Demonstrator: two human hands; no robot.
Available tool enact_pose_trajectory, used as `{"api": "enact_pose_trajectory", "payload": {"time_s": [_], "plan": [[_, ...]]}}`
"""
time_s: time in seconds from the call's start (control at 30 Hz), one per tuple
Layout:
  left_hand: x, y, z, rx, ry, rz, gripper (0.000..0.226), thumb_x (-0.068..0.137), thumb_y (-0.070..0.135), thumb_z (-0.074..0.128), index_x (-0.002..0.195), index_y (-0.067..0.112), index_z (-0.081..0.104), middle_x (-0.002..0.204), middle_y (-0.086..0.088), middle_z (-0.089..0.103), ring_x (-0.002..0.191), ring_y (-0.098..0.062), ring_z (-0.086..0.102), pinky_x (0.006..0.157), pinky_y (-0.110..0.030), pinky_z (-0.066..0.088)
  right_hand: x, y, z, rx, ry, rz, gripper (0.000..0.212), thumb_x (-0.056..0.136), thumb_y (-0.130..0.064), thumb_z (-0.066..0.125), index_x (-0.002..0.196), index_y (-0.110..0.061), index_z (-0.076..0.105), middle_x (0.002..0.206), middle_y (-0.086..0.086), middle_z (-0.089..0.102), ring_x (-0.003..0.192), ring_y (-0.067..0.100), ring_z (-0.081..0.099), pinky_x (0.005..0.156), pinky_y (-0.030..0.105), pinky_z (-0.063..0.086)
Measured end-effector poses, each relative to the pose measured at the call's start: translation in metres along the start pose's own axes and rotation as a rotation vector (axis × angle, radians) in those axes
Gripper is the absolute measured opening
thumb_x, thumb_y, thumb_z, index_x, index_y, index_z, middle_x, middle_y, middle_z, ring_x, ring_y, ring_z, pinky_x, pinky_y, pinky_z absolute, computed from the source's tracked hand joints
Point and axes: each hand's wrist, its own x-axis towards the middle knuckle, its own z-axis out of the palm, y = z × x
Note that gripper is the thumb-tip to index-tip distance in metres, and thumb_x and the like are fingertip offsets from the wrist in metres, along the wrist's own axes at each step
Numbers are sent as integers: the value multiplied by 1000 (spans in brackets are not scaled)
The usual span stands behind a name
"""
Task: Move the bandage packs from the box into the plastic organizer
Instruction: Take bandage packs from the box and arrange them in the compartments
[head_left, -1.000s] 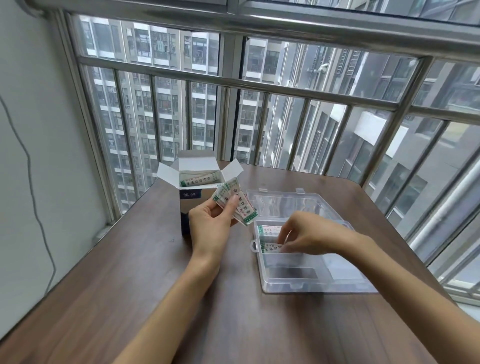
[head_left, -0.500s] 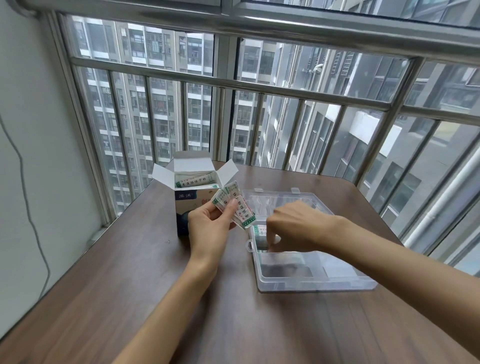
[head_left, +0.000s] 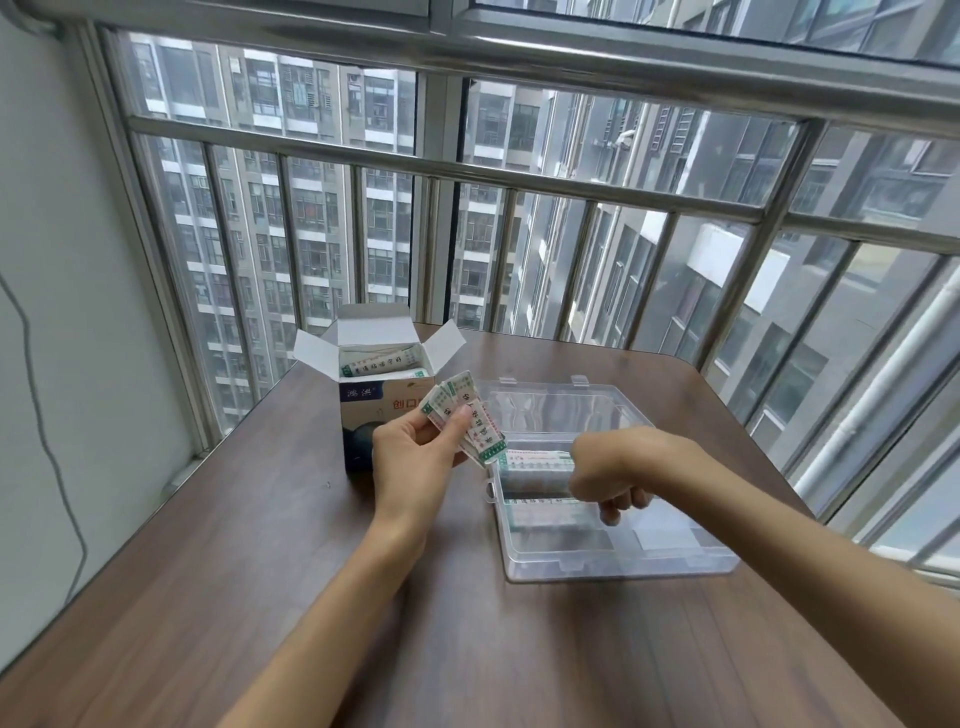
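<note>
Here a fan of bandage packs (head_left: 465, 420) is pinched between thumb and fingers of the left hand (head_left: 415, 457), held just above the near-left corner of the plastic organizer (head_left: 613, 564). Over the organizer's left compartments the right hand (head_left: 610, 475) is held with fingers curled downward; whether anything is gripped cannot be told. More packs are seen inside the organizer and in the opened box (head_left: 374, 410) just left of it.

box (head_left: 387, 410), centre left of frame: red characters "创口" on its front, white logo characters above them too blurred to read | bandage packs (head_left: 467, 421), centre: dark printed characters, illegible | packs in plastic organizer (head_left: 618, 564): print illegible
</note>
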Motion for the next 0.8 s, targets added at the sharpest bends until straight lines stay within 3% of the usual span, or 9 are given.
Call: {"api": "enact_pose_trajectory", "payload": {"time_s": [0.17,0.23,0.33,0.4,0.43,0.53,0.63,0.7,0.8], "plan": [[-2,1,-1,10,-44,-49,11,87,6,65,84,14,71,77,1,75,74,-10,71,71,-23,58,5,10,-6,286,-103,3,14,92,-3,40,86,0,53,59,6,51,46,12,29,42,19,25],[-3,3,0,-18,-69,-84,10,87,5,65,84,13,71,75,1,75,70,-9,70,67,-20,58,3,20,-5,296,-53,-11,15,92,-5,48,83,1,58,58,5,51,45,11,33,41,19,28],[-6,6,2,-46,-102,-125,5,84,6,68,88,9,72,77,-4,75,69,-10,71,61,-17,55,-3,27,0,234,318,-124,25,92,-19,56,85,0,70,56,2,58,42,9,44,46,20,39],[-8,8,4,-71,-138,-146,8,82,6,70,90,7,72,80,-7,75,70,-12,71,59,-17,54,-8,20,8,436,585,-289,27,91,-37,58,86,-14,72,60,-3,64,42,3,50,48,16,42],[-11,9,5,-84,-162,-159,9,82,6,70,90,7,72,81,-9,75,70,-13,71,60,-18,54,-12,15,14,585,610,-357,24,88,-42,60,89,-20,70,65,-3,67,45,1,56,48,15,44],[-15,8,8,-103,-243,-193,13,81,8,69,94,4,73,86,-11,75,74,-16,72,63,-19,55,-9,1,32,940,517,-407,20,85,-31,68,95,-14,68,79,5,73,61,9,68,50,18,50],[-15,7,10,-95,-309,-220,13,89,7,60,94,7,72,92,-10,75,82,-16,71,73,-20,57,-4,1,41,1216,551,-358,18,82,-15,72,97,-4,71,77,9,73,59,9,68,51,17,50],[-14,9,12,-128,-325,-253,21,94,3,50,93,10,70,90,-7,75,80,-13,71,74,-19,57,-6,3,41,1345,550,-344,18,81,-12,72,98,-6,70,75,6,73,55,5,66,49,14,48],[-14,7,13,-59,-366,-161,19,95,6,51,101,11,68,97,-5,75,88,-12,71,76,-19,56,-12,5,39,1408,496,-371,19,81,-12,72,100,-9,69,79,4,73,56,1,66,47,11,45]]}}
